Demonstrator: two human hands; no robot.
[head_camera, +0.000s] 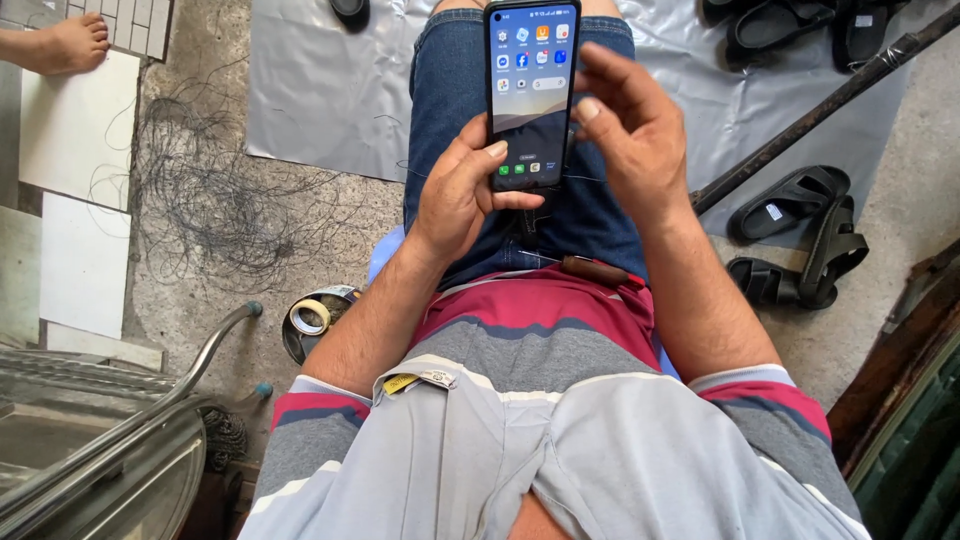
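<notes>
Over our denim lap we see a slim, glossy black phone (530, 90), screen lit; left hand (462, 195) clasps its base, right hand (630, 130) fingers spread beside it.

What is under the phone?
Under the phone is a lap in blue jeans, with a grey sheet on the floor further down. The left hand holds the phone; the right hand touches its edge. The phone's back is hidden.

Concrete floor (200, 300): wire tangle (210, 190), sandals (800, 235)
</notes>
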